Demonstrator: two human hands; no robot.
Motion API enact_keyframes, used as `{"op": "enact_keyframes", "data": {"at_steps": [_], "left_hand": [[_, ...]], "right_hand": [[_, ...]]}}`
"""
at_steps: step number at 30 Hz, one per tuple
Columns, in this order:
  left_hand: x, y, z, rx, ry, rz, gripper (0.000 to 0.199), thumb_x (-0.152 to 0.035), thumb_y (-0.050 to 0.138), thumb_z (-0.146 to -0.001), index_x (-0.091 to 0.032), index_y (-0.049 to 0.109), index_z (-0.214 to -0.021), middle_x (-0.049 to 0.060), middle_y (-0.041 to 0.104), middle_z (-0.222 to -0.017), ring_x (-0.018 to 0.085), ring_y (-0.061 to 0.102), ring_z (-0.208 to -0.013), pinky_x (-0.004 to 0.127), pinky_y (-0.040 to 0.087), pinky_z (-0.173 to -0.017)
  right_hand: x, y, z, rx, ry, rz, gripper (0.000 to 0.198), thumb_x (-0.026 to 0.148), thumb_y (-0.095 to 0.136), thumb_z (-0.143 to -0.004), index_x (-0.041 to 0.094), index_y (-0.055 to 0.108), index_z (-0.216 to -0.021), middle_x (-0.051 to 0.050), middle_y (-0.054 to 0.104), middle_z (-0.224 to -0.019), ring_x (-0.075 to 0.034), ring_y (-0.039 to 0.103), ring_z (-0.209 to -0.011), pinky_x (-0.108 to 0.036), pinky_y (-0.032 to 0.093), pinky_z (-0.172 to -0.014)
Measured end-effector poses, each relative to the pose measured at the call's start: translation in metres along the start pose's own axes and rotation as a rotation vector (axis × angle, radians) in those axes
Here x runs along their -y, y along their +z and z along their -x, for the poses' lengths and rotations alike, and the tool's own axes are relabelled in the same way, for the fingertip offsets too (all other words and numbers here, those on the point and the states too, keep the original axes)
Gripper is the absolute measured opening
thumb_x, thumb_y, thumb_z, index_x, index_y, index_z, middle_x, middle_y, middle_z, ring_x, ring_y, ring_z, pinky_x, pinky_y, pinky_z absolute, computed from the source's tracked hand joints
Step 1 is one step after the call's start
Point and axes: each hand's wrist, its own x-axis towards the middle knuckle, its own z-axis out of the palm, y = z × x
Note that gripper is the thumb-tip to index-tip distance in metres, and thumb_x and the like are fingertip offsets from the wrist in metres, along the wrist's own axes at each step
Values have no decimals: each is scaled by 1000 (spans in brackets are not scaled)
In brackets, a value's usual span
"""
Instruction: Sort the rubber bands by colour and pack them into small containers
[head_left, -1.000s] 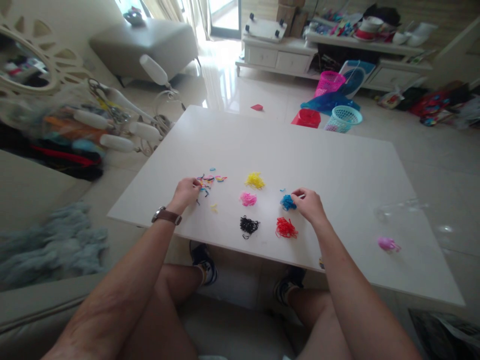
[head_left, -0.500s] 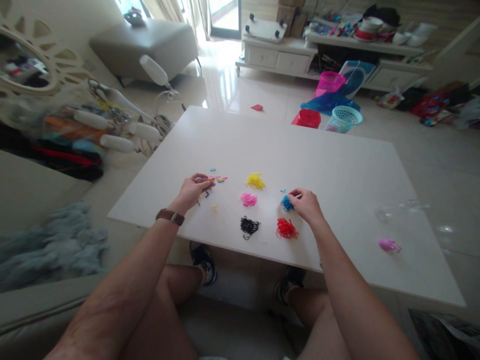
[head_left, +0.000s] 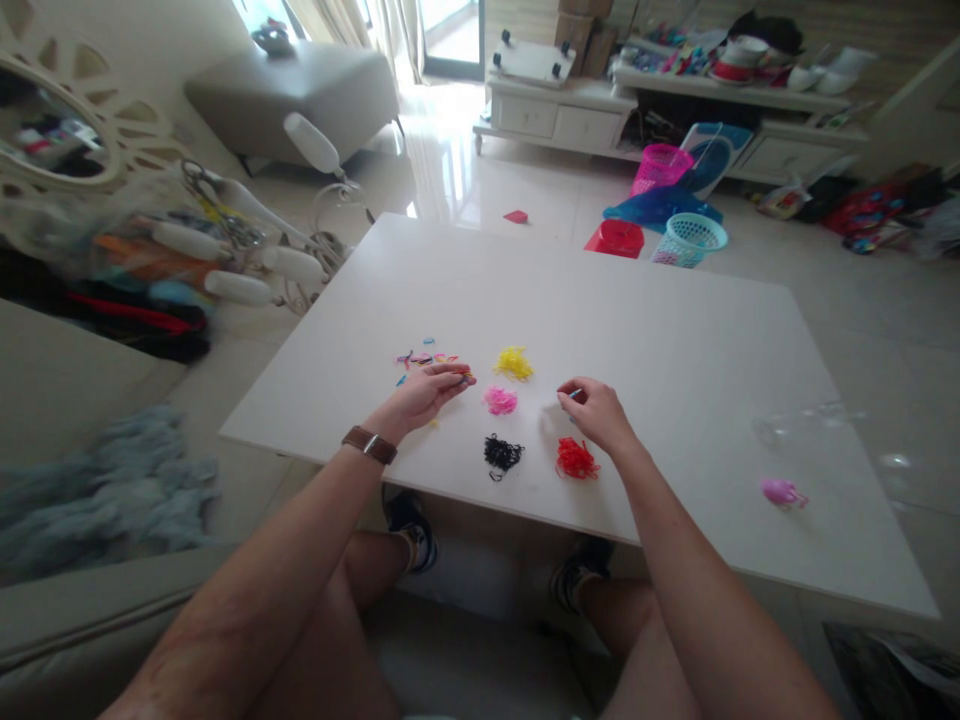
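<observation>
My left hand (head_left: 429, 392) is raised over the left part of the white table (head_left: 637, 320), its fingers closed on a few small coloured rubber bands (head_left: 467, 377). Behind it lie mixed loose bands (head_left: 420, 359). My right hand (head_left: 600, 410) pinches a blue rubber band (head_left: 576, 393); most of the blue pile is hidden beneath this hand. Between the hands are a yellow pile (head_left: 514, 363), a pink pile (head_left: 500, 401) and a black pile (head_left: 502, 453) of bands. A red pile (head_left: 576, 459) sits just below my right hand.
On the table's right side lie a pink-purple bundle (head_left: 782, 493) and a clear plastic item (head_left: 795, 425). Past the far edge stand a red stool (head_left: 616, 238) and a light-blue basket (head_left: 694, 238). A white floor lamp (head_left: 244, 205) is at the left.
My left hand has moved right, away from the mixed bands and towards the pink pile. My right hand has shifted slightly left and lifted with a blue band between its fingers.
</observation>
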Motion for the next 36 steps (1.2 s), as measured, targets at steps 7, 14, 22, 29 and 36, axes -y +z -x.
{"op": "enact_keyframes", "data": {"at_steps": [7, 14, 22, 29, 36], "left_hand": [[18, 33, 16, 219, -58, -57, 13, -3, 73, -81, -10, 78, -92, 13, 77, -99, 16, 73, -91, 34, 55, -103], [28, 46, 18, 317, -22, -59, 12, -9, 79, -77, -10, 78, -89, 11, 78, -96, 16, 72, -91, 37, 52, -106], [25, 43, 21, 266, -45, -38, 9, -7, 75, -82, -9, 75, -91, 14, 78, -97, 18, 75, -93, 39, 53, -106], [15, 38, 14, 126, -7, 14, 10, 0, 68, -84, -10, 72, -82, 11, 75, -89, 17, 75, -88, 39, 54, -107], [13, 28, 20, 134, 6, 8, 9, -1, 70, -83, -10, 72, -82, 10, 75, -91, 17, 76, -89, 40, 53, -109]], "right_hand": [[31, 23, 9, 129, -149, -291, 26, 47, 72, -85, 21, 78, -89, -4, 77, -82, -18, 69, -73, -30, 53, -69], [39, 38, 6, 81, -182, -409, 26, 46, 76, -82, 20, 77, -87, -5, 78, -84, -19, 70, -74, -32, 55, -72], [27, 41, -2, -2, -74, -457, 22, 40, 73, -80, 18, 74, -82, -4, 74, -72, -18, 68, -68, -31, 54, -69], [3, 66, -31, -141, 201, -553, 27, 40, 79, -66, 17, 70, -78, -3, 71, -67, -18, 69, -64, -31, 57, -67], [14, 86, -49, -265, 190, -658, 38, 45, 78, -65, 18, 68, -90, -7, 76, -88, -20, 73, -83, -35, 61, -82]]}}
